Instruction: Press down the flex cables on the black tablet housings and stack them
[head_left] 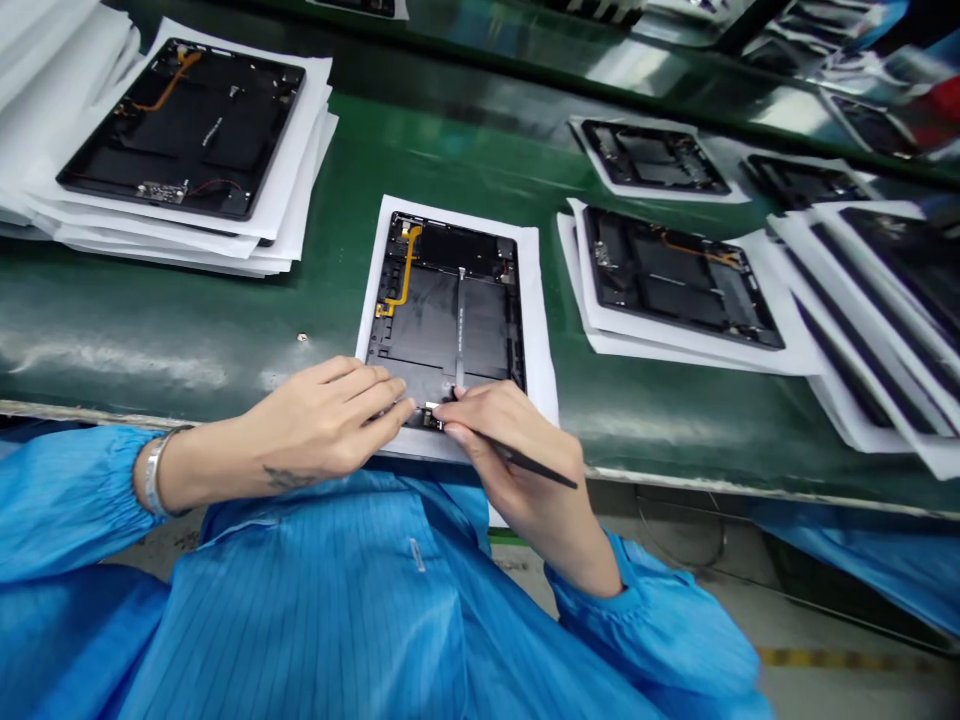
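An opened black tablet housing [420, 310] lies on a white sheet [541, 320] right in front of me. A yellow-orange flex cable [411, 265] runs along its upper left side, and a grey strip [460, 325] runs down its middle. My left hand [330, 415] rests over the lower left corner, fingers stretched out, with fingertips near a small circuit board [431, 416] at the bottom edge. In my right hand [529, 440] is a pair of dark tweezers [536, 466], closed between thumb and fingers. Their tips are at that board, partly hidden by my fingers.
Stacked sheets with another housing [180, 130] stand at the left. More housings on paper [682, 280] lie to the right, beside a leaning stack [885, 310]. A green bench [247, 320] carries everything, its front edge close to my body. A raised shelf runs along the back.
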